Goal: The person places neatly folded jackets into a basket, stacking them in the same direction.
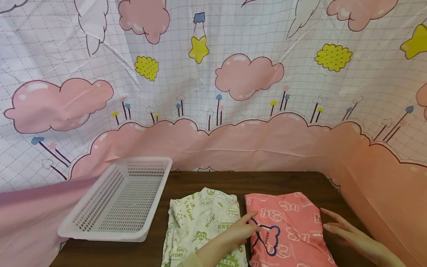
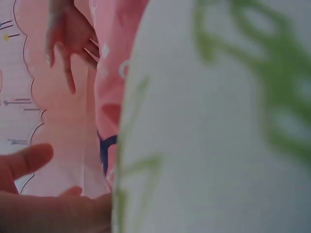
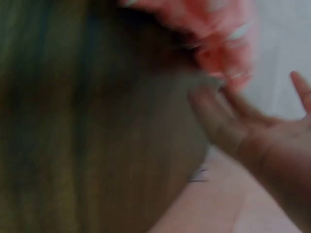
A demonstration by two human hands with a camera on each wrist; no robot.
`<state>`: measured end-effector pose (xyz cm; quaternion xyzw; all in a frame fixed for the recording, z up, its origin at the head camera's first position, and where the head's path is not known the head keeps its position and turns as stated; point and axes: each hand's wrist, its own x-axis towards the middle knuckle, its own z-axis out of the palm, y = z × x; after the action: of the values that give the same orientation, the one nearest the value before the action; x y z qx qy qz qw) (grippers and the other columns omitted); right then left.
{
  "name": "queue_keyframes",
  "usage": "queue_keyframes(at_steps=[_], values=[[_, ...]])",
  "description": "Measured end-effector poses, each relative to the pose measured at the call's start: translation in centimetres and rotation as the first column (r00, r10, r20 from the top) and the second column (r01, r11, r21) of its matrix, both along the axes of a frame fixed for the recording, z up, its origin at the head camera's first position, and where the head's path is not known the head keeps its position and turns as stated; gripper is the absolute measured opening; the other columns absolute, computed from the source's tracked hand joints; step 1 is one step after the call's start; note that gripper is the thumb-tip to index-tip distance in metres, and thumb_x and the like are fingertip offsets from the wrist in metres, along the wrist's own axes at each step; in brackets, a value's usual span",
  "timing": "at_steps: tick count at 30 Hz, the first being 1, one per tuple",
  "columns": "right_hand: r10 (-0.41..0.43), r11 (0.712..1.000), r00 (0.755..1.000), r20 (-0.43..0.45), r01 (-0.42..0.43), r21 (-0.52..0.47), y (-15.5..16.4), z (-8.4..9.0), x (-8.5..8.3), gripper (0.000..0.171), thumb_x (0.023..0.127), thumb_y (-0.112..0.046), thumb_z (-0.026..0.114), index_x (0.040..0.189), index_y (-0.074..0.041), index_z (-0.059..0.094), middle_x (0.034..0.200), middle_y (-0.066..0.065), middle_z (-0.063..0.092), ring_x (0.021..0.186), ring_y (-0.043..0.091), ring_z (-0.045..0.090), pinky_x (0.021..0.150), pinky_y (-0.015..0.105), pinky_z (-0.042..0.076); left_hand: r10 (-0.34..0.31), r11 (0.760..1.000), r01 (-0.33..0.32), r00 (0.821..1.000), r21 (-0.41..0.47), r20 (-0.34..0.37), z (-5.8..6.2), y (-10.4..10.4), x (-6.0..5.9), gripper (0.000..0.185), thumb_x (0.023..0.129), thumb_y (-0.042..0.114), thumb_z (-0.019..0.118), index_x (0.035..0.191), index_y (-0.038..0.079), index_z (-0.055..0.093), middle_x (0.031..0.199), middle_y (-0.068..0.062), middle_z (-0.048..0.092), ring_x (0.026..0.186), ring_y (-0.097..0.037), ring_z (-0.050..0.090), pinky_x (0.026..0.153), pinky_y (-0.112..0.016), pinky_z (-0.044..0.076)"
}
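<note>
Two folded cloths lie side by side on the dark wooden table (image 1: 200, 181). The white one with green print (image 1: 197, 222) is on the left, the pink one with a blue bear outline (image 1: 287, 230) on the right. My left hand (image 1: 241, 230) rests with straight fingers over the seam between them, touching the pink cloth's left edge. My right hand (image 1: 343, 230) lies open at the pink cloth's right edge, fingers pointing left. The left wrist view shows the white cloth (image 2: 218, 126) up close and the pink cloth (image 2: 114, 58) beyond it. The right wrist view is blurred.
An empty white perforated plastic basket (image 1: 83, 226) stands at the table's left, overhanging the edge. A cartoon cloud-print sheet (image 1: 213, 92) hangs behind and wraps both sides. Bare table shows behind the cloths.
</note>
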<state>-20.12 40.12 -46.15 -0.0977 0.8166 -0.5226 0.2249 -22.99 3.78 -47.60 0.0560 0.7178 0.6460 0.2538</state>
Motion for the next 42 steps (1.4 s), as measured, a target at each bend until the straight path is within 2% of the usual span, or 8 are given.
queue_keyframes(at_steps=[4,8,14,23,28,33,40,42], values=[[0.117,0.986,0.99,0.077,-0.106,-0.13,0.8,-2.0,-1.0,0.057,0.108,-0.021,0.031,0.158,-0.025,0.005,0.144,0.044,0.019,0.127,0.044,0.043,0.091,0.062,0.045,0.068,0.997,-0.07,0.994,0.017,0.086,-1.0,1.1,-0.7,0.058,0.085,0.008,0.065,0.141,0.014,0.052,0.143,-0.026,0.041,0.124,-0.051,0.043,0.094,-0.075,0.031],[0.159,0.97,0.981,0.113,-0.133,-0.205,0.8,-3.6,-1.4,0.057,0.107,-0.019,0.033,0.156,-0.037,0.011,0.144,0.047,0.007,0.128,0.039,0.041,0.091,0.061,0.046,0.045,0.995,-0.058,0.985,0.077,0.166,-2.0,1.7,-1.3,0.057,0.087,0.008,0.062,0.143,0.011,0.049,0.139,-0.026,0.044,0.118,-0.043,0.05,0.095,-0.068,0.038],[0.174,0.947,0.973,0.153,-0.122,-0.298,-0.4,-4.7,-1.6,0.067,0.106,-0.015,0.034,0.156,-0.03,-0.007,0.146,0.043,-0.017,0.129,0.037,0.035,0.093,0.062,0.044,-0.006,0.988,-0.027,0.976,0.149,0.219,-3.2,2.3,-1.5,0.055,0.089,0.009,0.06,0.143,0.01,0.047,0.123,-0.016,0.057,0.097,-0.022,0.063,0.083,-0.049,0.053],[0.185,0.919,0.963,0.194,-0.1,-0.381,-1.5,-5.6,-1.7,0.073,0.105,-0.009,0.035,0.155,-0.029,-0.014,0.147,0.027,-0.036,0.135,0.035,0.022,0.101,0.053,0.039,-0.057,0.985,0.021,0.976,0.17,0.208,-4.3,2.3,-1.3,0.063,0.087,-0.001,0.065,0.145,0.018,0.047,0.115,-0.011,0.059,0.089,-0.022,0.067,0.079,-0.049,0.056],[0.115,0.949,0.966,0.232,-0.038,-0.313,-2.1,-6.1,-1.5,0.071,0.103,-0.011,0.042,0.156,-0.033,-0.001,0.146,0.025,-0.028,0.127,0.038,0.029,0.096,0.047,0.041,-0.124,0.977,0.087,0.973,0.193,0.192,-4.8,2.6,-1.2,0.076,0.082,-0.015,0.062,0.147,0.021,0.045,0.135,-0.018,0.046,0.099,-0.026,0.064,0.081,-0.042,0.056],[0.086,0.957,0.968,0.236,-0.015,-0.288,-2.3,-6.5,-1.3,0.069,0.103,-0.013,0.042,0.156,-0.032,0.002,0.146,0.025,-0.023,0.125,0.038,0.031,0.094,0.045,0.041,-0.094,0.985,0.074,0.988,0.157,0.125,-4.7,2.9,-0.9,0.079,0.076,-0.02,0.064,0.142,0.022,0.052,0.146,-0.021,0.036,0.107,-0.029,0.058,0.073,-0.033,0.055],[0.042,0.956,0.975,0.218,0.024,-0.291,-2.8,-6.4,-1.3,0.07,0.103,-0.013,0.044,0.157,-0.032,0.002,0.15,0.02,-0.023,0.126,0.034,0.033,0.094,0.044,0.044,-0.057,0.991,0.044,0.993,0.129,0.1,-4.1,2.4,-1.1,0.074,0.078,-0.018,0.065,0.137,0.027,0.056,0.146,-0.018,0.037,0.06,-0.011,0.05,0.053,-0.021,0.046],[0.035,0.954,0.975,0.221,0.034,-0.297,-2.9,-5.9,-1.3,0.071,0.103,-0.014,0.045,0.157,-0.032,0.002,0.151,0.018,-0.023,0.125,0.032,0.034,0.094,0.043,0.044,-0.045,0.991,0.034,0.995,0.127,0.086,-3.8,2.3,-1.1,0.073,0.079,-0.017,0.066,0.136,0.027,0.057,0.146,-0.018,0.036,0.063,-0.012,0.052,0.053,-0.021,0.044]])
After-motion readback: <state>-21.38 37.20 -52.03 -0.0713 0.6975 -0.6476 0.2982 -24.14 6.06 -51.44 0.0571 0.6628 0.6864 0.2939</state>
